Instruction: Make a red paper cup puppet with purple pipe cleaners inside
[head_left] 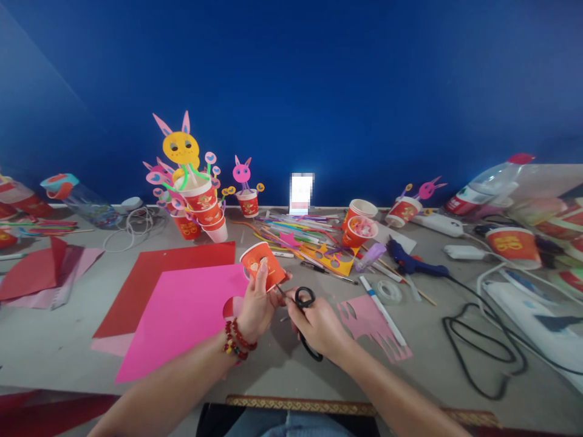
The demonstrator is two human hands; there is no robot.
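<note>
A red paper cup (269,270) is tilted in my left hand (255,303), the thumb pressed along its side and its mouth facing up and left. My right hand (317,325) is closed on black-handled scissors (305,297), whose blade reaches to the base of the cup. Whether the blade cuts into the cup or only touches it, I cannot tell. The left fingers behind the cup are mostly hidden. Under my left wrist lies a bright pink sheet (177,315), overlapping a red sheet (132,291).
Rabbit-faced cup figures (182,149) stand at the back left. Pipe cleaners and pens (296,227) are heaped ahead, beside stacked cups (359,212). To the right are a cut pink sheet (364,321), a marker (381,309), clear tape (389,291), and a corded blue glue gun (414,264).
</note>
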